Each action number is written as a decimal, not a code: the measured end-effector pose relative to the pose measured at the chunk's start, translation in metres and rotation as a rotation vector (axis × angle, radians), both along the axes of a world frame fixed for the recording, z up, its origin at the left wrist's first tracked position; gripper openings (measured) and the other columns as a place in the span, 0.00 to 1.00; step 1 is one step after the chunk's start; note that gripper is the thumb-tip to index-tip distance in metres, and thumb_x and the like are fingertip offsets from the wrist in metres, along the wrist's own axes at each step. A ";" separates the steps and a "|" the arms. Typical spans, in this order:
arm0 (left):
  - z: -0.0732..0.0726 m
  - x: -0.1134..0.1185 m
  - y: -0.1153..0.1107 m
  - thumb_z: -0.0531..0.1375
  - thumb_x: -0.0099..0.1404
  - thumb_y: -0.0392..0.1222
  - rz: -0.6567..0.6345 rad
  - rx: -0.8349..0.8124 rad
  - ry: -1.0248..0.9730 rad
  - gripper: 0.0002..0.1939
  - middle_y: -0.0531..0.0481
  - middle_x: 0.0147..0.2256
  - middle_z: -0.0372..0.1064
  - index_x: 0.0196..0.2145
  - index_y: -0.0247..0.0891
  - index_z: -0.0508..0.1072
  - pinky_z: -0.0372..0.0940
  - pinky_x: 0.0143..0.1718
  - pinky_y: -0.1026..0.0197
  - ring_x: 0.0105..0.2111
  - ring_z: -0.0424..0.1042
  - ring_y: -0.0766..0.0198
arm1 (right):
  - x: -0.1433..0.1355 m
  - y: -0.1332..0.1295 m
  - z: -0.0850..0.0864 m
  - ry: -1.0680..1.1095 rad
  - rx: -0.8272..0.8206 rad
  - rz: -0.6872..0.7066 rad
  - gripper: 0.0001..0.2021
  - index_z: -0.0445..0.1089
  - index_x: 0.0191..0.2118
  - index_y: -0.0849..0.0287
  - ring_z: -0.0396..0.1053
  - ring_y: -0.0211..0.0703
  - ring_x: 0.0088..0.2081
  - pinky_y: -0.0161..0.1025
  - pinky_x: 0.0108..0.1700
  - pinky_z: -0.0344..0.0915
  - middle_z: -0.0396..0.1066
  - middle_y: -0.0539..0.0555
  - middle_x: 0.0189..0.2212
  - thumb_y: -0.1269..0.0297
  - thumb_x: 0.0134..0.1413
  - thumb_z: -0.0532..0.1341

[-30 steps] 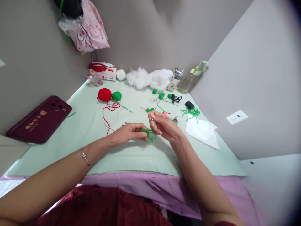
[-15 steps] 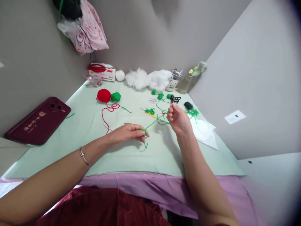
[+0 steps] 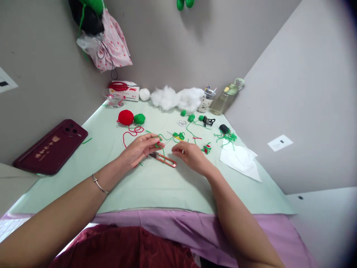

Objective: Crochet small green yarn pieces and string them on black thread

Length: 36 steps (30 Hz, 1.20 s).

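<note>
Pinched in my left hand (image 3: 142, 148) is a small green and red yarn piece (image 3: 158, 143), with a green strand hanging from it. To its right, my right hand (image 3: 188, 154) has its fingers drawn together; whatever they hold is too small to make out. Orange-handled thread snips (image 3: 164, 159) lie on the table between and just below the hands. Behind the right hand is a yellow-handled crochet hook (image 3: 178, 137) with green yarn over it. Another small green and red piece (image 3: 206, 149) rests to the right of that hand.
A red yarn ball (image 3: 125, 117) and a green one (image 3: 139, 119) sit at the back left. White stuffing (image 3: 178, 98), a pen cup (image 3: 206, 101) and a bottle (image 3: 224, 98) line the wall. A maroon phone (image 3: 51, 147) is at far left, white cloth (image 3: 240, 160) at right.
My left hand has moved up and slightly left with the yarn piece. My right hand has come down and left, closer to it. The snips and the other green and red piece now show.
</note>
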<state>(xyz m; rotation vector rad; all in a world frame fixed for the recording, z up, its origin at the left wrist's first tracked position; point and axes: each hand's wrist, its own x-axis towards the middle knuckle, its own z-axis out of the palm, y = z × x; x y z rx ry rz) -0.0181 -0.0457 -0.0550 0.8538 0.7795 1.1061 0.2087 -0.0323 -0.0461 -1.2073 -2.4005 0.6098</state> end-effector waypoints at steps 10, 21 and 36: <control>-0.004 -0.004 0.003 0.70 0.56 0.43 0.032 0.090 0.175 0.14 0.54 0.31 0.71 0.39 0.37 0.77 0.68 0.42 0.62 0.32 0.73 0.68 | -0.013 -0.014 0.003 -0.305 0.090 0.068 0.12 0.74 0.39 0.61 0.65 0.41 0.33 0.37 0.37 0.56 0.69 0.56 0.34 0.69 0.65 0.52; -0.002 -0.003 0.001 0.70 0.56 0.46 0.073 0.129 0.256 0.17 0.52 0.35 0.73 0.43 0.38 0.78 0.67 0.45 0.59 0.34 0.73 0.66 | 0.003 -0.006 0.020 0.336 -0.280 -0.107 0.18 0.74 0.37 0.60 0.54 0.35 0.26 0.36 0.29 0.48 0.61 0.47 0.24 0.48 0.57 0.61; -0.002 -0.002 -0.002 0.68 0.58 0.48 -0.001 0.171 0.311 0.16 0.50 0.38 0.75 0.43 0.41 0.80 0.65 0.48 0.58 0.36 0.73 0.63 | -0.003 -0.008 0.017 0.369 -0.361 -0.144 0.21 0.76 0.31 0.60 0.48 0.35 0.25 0.37 0.27 0.43 0.56 0.47 0.22 0.44 0.55 0.62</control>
